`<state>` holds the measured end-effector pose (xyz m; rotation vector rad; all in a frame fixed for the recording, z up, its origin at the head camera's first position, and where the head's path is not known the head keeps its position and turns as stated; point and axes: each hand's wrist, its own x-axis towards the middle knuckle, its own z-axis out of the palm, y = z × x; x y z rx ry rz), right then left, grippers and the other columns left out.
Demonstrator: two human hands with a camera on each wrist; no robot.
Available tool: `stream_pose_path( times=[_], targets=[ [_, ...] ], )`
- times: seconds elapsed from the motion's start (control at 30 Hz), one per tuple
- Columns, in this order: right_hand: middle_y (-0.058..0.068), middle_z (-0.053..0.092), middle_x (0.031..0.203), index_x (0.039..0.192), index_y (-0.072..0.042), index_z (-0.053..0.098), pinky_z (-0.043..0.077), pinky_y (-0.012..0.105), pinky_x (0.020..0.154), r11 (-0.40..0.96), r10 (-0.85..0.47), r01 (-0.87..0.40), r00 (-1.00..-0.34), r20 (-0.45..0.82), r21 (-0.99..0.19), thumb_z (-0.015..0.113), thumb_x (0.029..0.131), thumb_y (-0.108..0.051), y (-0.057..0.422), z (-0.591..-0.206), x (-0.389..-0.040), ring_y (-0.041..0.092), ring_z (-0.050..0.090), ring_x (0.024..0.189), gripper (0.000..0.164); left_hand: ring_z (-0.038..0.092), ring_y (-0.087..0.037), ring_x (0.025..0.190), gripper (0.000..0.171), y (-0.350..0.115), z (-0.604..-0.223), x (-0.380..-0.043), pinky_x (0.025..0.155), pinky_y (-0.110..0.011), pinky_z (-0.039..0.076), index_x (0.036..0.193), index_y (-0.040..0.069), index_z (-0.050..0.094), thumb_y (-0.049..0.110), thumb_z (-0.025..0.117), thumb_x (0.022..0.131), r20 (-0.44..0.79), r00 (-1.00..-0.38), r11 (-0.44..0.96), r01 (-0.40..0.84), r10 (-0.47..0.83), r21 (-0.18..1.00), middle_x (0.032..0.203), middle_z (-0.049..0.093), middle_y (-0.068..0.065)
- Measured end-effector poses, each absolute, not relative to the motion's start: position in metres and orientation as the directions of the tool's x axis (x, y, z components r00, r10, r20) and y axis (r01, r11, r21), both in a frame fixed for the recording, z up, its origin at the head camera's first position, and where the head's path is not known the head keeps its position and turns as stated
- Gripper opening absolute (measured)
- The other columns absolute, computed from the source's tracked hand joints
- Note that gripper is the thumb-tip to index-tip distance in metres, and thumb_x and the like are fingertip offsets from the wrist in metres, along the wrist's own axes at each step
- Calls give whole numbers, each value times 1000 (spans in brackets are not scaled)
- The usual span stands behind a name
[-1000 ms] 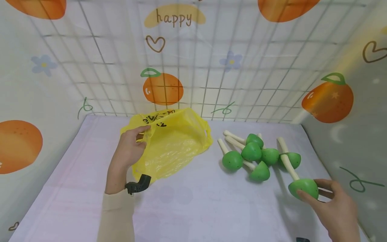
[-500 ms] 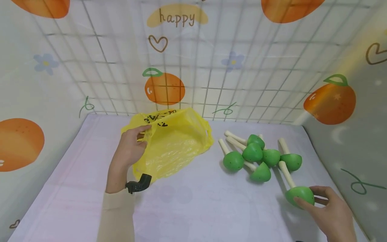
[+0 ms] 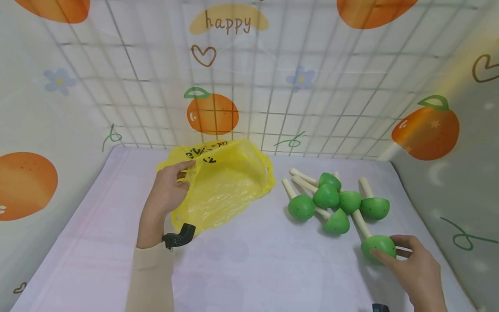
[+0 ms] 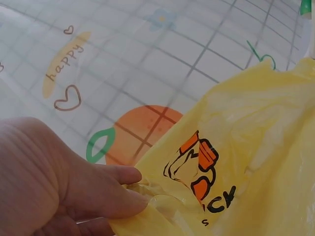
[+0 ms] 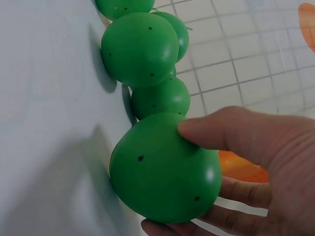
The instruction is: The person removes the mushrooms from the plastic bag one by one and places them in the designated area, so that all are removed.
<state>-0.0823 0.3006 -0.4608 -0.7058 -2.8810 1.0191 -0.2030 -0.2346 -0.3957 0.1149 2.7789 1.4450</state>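
My left hand (image 3: pixel 170 188) pinches the near-left edge of a yellow plastic bag (image 3: pixel 222 190), whose mouth gapes toward me. The left wrist view shows thumb and finger on the thin film, beside a black and orange print. At the right, my right hand (image 3: pixel 415 264) grips a toy mushroom (image 3: pixel 379 249) by its dotted green cap, its pale stem pointing away toward the others. In the right wrist view the thumb lies on top of the cap (image 5: pixel 165 169) and the fingers curl beneath it. Several similar green mushrooms (image 3: pixel 326 196) lie in a loose cluster just beyond.
One mushroom (image 3: pixel 375 209) lies at the cluster's right end. Behind the table (image 3: pixel 241 277) hangs a sheet (image 3: pixel 331 108) printed with oranges, with a wire grid showing through. Another printed side wall (image 3: pixel 460 195) stands close by my right hand.
My right hand has moved left and slightly down with the mushroom, bringing its stem tip beside the cluster. My left hand keeps its hold on the bag.
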Motion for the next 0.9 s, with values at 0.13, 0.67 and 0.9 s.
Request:
stream_pose_path(
  times=[0.13, 0.67, 0.9],
  targets=[
    [33, 49, 148, 148, 4, 45, 49, 31, 70, 663, 442, 452, -880, -176, -596, 83, 88, -46, 299, -459, -87, 52, 49, 129, 87, 56, -35, 135, 61, -235, -396, -203, 103, -49, 55, 155, 7, 53, -10, 50, 97, 23, -997, 574, 58, 68, 817, 156, 52, -13],
    [38, 48, 148, 154, 2, 42, 53, 45, 80, 699, 401, 434, -896, -191, -568, 79, 90, -55, 300, -459, -90, 55, 47, 130, 93, 54, -37, 136, 64, -237, -397, -203, 107, -52, 53, 155, 13, 55, -11, 51, 95, 65, -994, 578, 101, 82, 810, 158, 49, -14],
    [37, 51, 146, 151, 2, 48, 53, 55, 86, 736, 408, 419, -901, -146, -531, 78, 91, -53, 296, -452, -95, 55, 57, 121, 87, 57, -37, 130, 60, -240, -400, -202, 107, -52, 53, 151, 12, 59, -11, 56, 95, 135, -987, 579, 160, 86, 800, 150, 56, -15]
  ],
)
